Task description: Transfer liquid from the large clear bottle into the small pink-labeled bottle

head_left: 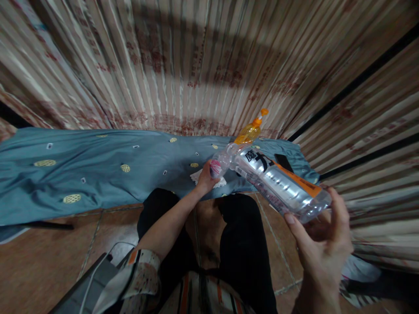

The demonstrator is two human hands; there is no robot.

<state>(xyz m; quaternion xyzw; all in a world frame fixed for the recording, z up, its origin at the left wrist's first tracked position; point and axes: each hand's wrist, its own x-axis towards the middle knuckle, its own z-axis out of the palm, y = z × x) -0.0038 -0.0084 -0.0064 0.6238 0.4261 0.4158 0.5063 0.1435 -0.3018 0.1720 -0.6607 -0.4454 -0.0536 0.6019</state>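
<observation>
My right hand [324, 244] grips the base of a large clear plastic bottle [278, 183] with a silver and orange label. The bottle is tilted, its neck pointing left and away from me. My left hand [205, 179] is closed round a small clear bottle [222, 160] with a pink mark. The two bottle necks meet or overlap; I cannot tell whether they touch. Just behind them stands a pump bottle [249, 133] of yellow-orange liquid with an orange pump head. Below my left hand lies a white lacy cloth or tissue [221, 182], partly hidden.
A blue-green cloth with pineapple prints [150, 161] covers the low surface before me. A dark flat object, like a phone [283, 162], lies at its right. Patterned curtains [183, 65] hang behind and to the right. My knees [245, 235] are close to the cloth's edge.
</observation>
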